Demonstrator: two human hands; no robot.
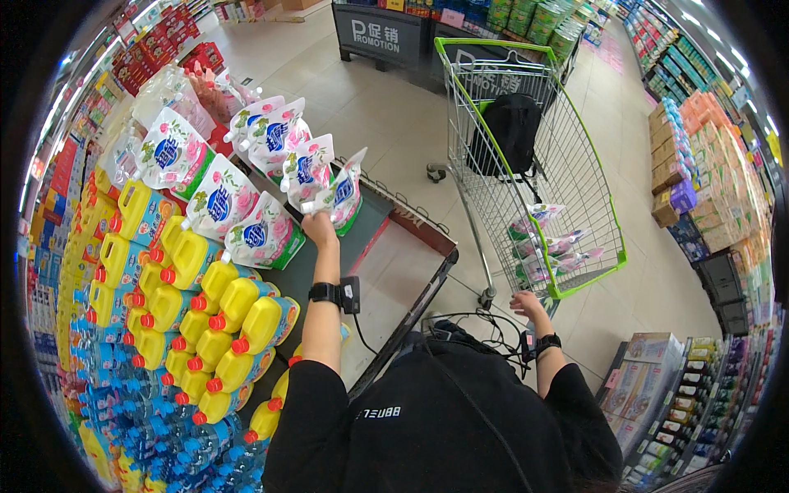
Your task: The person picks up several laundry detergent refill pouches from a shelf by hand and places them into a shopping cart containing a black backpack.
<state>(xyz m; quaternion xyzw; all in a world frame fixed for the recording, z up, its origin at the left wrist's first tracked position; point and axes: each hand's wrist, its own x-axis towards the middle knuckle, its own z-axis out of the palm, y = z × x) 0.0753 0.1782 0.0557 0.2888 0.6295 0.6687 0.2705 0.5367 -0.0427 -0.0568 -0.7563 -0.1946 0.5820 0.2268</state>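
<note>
My left hand (320, 229) grips the near edge of a white laundry detergent pouch (346, 194) beside its spout. That pouch leans at the end of a row on the display stand, its base close to the grey surface. More flower-printed pouches, such as a white pouch (256, 237), lie in rows to its left. Part of my left fingers is hidden by the pouch. Over at the shopping cart (558, 289), my right hand (527, 305) hangs by the near end with loosely spread fingers, holding nothing. Several similar pouches (548, 246) rest inside the cart.
Yellow jugs with red caps (216, 345) and blue-capped bottles (179, 444) crowd the left. A black backpack (505, 135) sits in the cart. Dark cables (481, 326) hang before me. A promotion bin (382, 37) stands ahead; stacked cartons (641, 382) are at right.
</note>
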